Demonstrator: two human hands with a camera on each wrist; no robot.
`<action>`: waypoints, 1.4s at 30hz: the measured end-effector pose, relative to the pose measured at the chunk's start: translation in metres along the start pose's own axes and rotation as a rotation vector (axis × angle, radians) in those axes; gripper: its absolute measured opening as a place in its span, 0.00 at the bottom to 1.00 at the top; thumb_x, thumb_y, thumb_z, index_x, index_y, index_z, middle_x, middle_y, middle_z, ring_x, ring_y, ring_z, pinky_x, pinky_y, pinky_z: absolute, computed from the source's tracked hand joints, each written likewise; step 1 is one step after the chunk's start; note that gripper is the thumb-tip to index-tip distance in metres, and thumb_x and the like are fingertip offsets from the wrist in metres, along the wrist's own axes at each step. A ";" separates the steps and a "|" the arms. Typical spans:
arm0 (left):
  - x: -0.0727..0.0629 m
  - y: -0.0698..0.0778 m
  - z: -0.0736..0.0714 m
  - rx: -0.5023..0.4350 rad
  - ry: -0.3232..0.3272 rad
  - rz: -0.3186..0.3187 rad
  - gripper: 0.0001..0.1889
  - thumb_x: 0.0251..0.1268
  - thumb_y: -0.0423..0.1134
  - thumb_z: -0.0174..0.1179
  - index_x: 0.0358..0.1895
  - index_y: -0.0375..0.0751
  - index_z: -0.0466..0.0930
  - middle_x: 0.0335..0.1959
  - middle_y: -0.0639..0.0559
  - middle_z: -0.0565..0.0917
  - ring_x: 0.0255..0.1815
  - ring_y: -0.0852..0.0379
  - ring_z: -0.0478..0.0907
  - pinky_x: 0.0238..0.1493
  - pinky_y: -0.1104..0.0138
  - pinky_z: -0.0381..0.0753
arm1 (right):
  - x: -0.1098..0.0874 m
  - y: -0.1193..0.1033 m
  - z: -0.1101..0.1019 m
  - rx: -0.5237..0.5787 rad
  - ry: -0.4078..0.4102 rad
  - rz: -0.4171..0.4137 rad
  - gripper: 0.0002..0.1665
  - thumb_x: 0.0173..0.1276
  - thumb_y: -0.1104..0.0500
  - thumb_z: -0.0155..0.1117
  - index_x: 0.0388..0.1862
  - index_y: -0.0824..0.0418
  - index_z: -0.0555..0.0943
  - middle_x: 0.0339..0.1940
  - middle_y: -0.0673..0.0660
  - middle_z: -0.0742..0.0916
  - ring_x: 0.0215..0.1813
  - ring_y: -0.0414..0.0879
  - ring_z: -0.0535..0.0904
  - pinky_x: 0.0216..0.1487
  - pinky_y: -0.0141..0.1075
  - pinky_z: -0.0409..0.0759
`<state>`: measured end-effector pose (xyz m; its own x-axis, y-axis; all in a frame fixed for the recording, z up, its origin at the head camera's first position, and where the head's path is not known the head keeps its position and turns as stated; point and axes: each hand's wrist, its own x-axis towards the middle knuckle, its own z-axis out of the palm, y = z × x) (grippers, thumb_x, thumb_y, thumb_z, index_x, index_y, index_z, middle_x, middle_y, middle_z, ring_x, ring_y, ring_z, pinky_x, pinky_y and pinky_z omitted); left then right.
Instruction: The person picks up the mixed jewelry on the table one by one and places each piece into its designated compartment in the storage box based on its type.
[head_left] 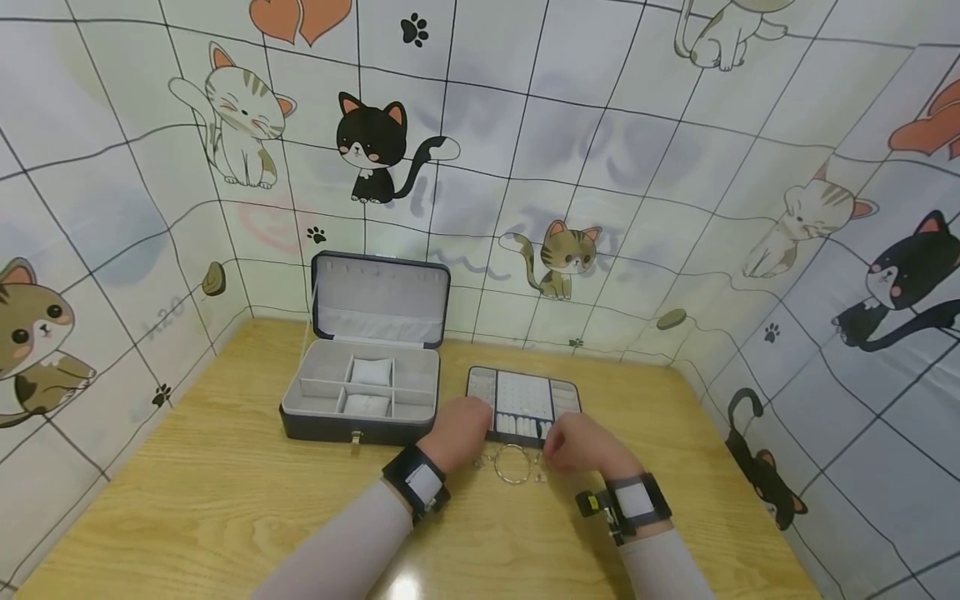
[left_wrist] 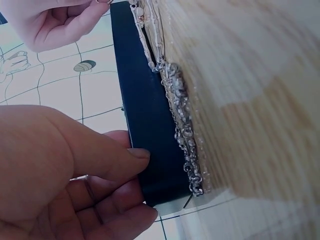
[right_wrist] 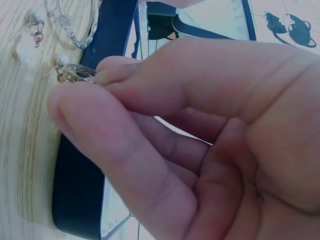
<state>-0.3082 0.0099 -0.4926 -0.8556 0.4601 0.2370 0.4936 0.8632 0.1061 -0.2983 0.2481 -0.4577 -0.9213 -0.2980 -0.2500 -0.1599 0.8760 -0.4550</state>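
My left hand grips the near left corner of a dark, light-lined jewelry tray, its thumb on the side wall in the left wrist view. At the tray's near right corner, my right hand pinches a small silvery ring between thumb and finger. Between the hands a round bracelet lies on the table. A drop earring lies near it in the right wrist view. Along the tray's front, the left wrist view shows a silvery chain-like piece.
Left of the tray stands an open jewelry box, its lid raised against the back. Two small cushions sit in its compartments. A cat-print cloth surrounds the wooden table at the back and sides.
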 end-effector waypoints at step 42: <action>-0.002 -0.002 0.001 0.009 0.060 0.025 0.05 0.63 0.31 0.66 0.30 0.45 0.86 0.27 0.53 0.86 0.28 0.56 0.80 0.31 0.63 0.81 | 0.011 0.001 0.002 -0.004 0.347 0.014 0.05 0.64 0.69 0.73 0.36 0.60 0.90 0.37 0.55 0.90 0.38 0.45 0.82 0.39 0.40 0.84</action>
<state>-0.3082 0.0072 -0.4942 -0.8323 0.4683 0.2966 0.5127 0.8537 0.0907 -0.3081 0.2446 -0.4627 -0.9890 -0.1396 0.0496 -0.1469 0.8807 -0.4503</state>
